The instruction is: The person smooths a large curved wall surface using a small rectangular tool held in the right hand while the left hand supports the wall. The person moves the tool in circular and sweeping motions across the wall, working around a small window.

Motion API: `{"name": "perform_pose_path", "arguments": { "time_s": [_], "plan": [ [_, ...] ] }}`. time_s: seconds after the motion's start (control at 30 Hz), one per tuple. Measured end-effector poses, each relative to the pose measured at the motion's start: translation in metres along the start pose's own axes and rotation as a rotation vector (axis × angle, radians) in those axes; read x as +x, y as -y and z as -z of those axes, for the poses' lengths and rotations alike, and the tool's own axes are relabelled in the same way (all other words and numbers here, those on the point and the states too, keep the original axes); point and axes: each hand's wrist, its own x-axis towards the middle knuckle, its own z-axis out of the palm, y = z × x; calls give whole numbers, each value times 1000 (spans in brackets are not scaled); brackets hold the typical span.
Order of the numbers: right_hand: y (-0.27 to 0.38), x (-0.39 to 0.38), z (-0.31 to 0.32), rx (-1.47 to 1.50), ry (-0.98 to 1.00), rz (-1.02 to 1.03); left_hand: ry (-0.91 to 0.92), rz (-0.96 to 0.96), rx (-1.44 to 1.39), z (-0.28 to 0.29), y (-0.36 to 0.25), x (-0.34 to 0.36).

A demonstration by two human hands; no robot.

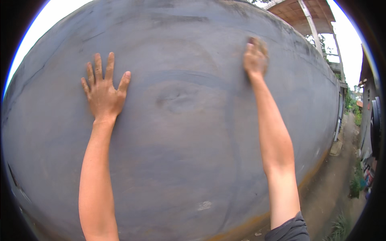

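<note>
A large grey plastered wall (177,140) fills most of the view, with faint curved streaks and a rough, dented patch near its middle. My left hand (104,94) lies flat against it on the left, fingers spread, holding nothing. Higher up on the right, my right hand (256,58) is at the wall with its fingers curled. Motion blurs it, and a brownish edge shows by the fingers; what they hold, if anything, I cannot make out. Both forearms reach up from the lower edge.
A dirt path (333,176) runs along the wall's foot on the right. Beyond the wall's top stands a roofed structure (301,16) with a pale post. Green plants (356,182) and assorted objects line the path's far side.
</note>
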Motion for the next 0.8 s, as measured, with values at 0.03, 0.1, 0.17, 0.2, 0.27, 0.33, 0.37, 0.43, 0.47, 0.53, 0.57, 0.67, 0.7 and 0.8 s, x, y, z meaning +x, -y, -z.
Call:
{"name": "perform_pose_path", "arguments": {
  "time_s": [0.03, 0.1, 0.17, 0.2, 0.27, 0.33, 0.37, 0.43, 0.47, 0.53, 0.57, 0.67, 0.7, 0.8],
  "plan": [
    [15, -5, -5, 13, -34, -48, 6, 12, 28, 0, 8, -3],
    [30, -4, -2, -11, -127, -146, -33, -40, 30, 2, 9, -4],
    [117, -29, 10, 364, 288, -27, -23, -143, 36, 1, 16, -4],
    [157, -45, 9, 402, 80, 219, -17, -207, 8, 4, 13, 2],
    [254, -89, 40, 547, -18, 431, 13, -256, -10, 13, 35, 8],
    [251, -94, 42, 586, -1, 589, 40, -266, -70, 11, 53, 21],
    [251, -94, 40, 608, 3, 665, 24, -237, -47, 9, 63, 28],
    [198, -58, 23, 478, -64, 573, 12, -155, 7, 7, 89, 30],
    [147, -30, 7, 276, -31, 560, -10, -132, 6, 5, 91, 31],
    [61, 11, -5, 67, -37, 73, -48, -104, 29, 1, 80, 40],
    [71, 6, -9, 54, -65, -11, -37, -92, 40, 1, 81, 36],
    [132, -4, 0, 181, -45, -31, -30, -83, 50, 2, 72, 37],
    [179, -26, 5, 207, -43, 126, -29, -108, 48, 5, 79, 41],
    [285, -91, 18, 362, -17, 525, -3, -158, 66, 3, 114, 48]
  ]
}}
